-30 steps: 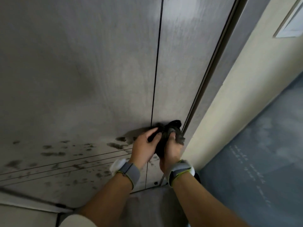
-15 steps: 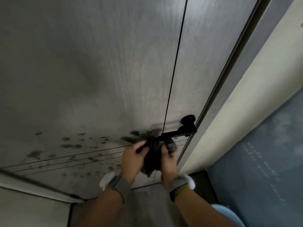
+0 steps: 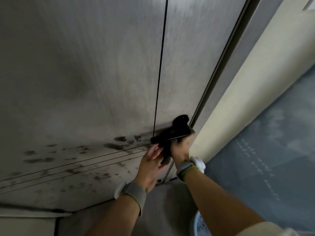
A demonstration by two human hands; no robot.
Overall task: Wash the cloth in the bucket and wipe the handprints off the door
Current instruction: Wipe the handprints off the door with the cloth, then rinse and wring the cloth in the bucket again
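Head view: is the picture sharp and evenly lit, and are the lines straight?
Head view: dim, uneven light on the door; its straight grooves splay from wide-angle distortion; the hands, left and right, and the dark cloth look slightly soft; the black handle loses detail.

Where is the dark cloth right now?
In the head view, the cloth sits low and right of centre, bunched between the left hand and right hand, just under the black door handle.

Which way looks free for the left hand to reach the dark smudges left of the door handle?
Probably yes: the left hand is beside the smudges, nothing between; it would bring the cloth.
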